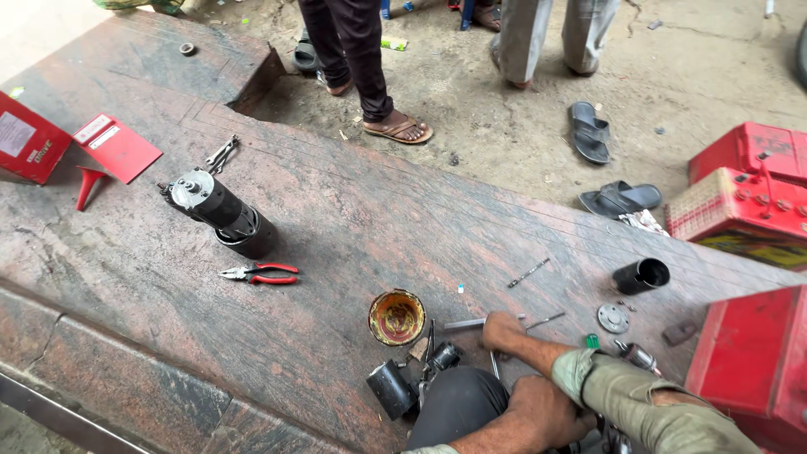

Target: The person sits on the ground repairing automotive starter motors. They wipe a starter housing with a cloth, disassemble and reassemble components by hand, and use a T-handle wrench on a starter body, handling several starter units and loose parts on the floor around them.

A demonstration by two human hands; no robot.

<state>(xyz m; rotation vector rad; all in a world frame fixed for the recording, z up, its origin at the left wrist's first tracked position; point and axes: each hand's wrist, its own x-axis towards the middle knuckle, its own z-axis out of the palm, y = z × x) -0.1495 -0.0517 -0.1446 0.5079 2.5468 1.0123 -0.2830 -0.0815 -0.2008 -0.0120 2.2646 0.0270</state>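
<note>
The right hand, low and right of centre in the frame, is curled into a loose fist over the right end of a short grey rod. The rod lies flat on the stone slab. By the look of it, the step in hand is taking up this rod. Lifting such a thin piece off flat stone would call for a fingertip pinch at the end. The rod is plain, straight, dull metal, and its left end pokes out toward a tin of brownish grease.

The left hand sits lower, at the bottom edge beside a dark knee. Only its back shows, so whether it grips anything cannot be told.

A small black motor part lies just below the tin. To the right of the fist are a second thin rod, a round metal disc and a black cup on its side. A bolt lies above them.

Left of centre lie red-handled pliers, with a larger black motor and spanners above them. A red funnel and a red box sit at the far left. Red batteries stand at the right edge. Along the top, bystanders' legs and loose sandals are on the ground.
</note>
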